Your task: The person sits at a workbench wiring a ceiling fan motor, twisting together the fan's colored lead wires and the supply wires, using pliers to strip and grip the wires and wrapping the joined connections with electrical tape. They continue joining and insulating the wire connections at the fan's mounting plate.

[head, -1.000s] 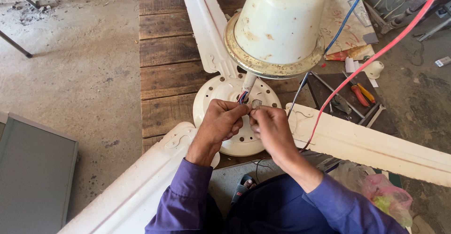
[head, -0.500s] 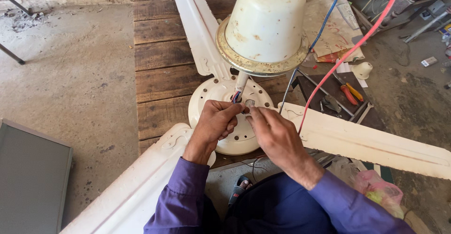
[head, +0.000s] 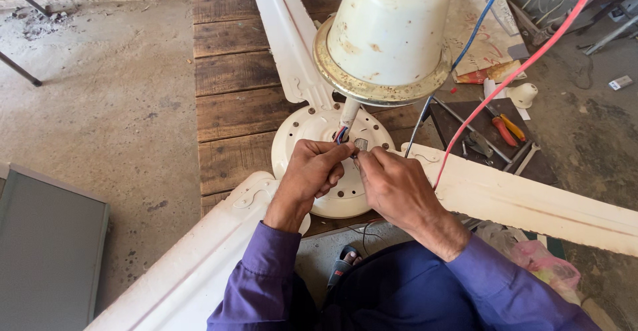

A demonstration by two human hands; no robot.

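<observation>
A small bundle of thin coloured wires (head: 341,133) is seen at the top of the cream ceiling fan motor (head: 329,165), where the short downrod (head: 349,111) comes out of the round housing, which lies on a bench of rough wooden planks (head: 232,105). The wire ends are pinched between the fingertips of the left hand (head: 311,171) and the right hand (head: 392,185); both hands are closed to a fine grip over the middle of the motor, and nothing else is held in them. It is judged that the wires are being joined or sorted by hand. For the next move a steady pinch and small twisting of the thin ends would be needed, with the strands kept apart.

The motor housing is smooth painted metal, with small screw holes. Three long flat blades (head: 531,201) are spread from it. Above, a dirty bell-shaped canopy (head: 389,28) with a brass-coloured rim is hanging on the rod. A red cable (head: 505,82) and a blue cable (head: 475,28) are passing on the right. Further right, screwdrivers (head: 503,130) are laid on a dark tray (head: 452,121).
</observation>
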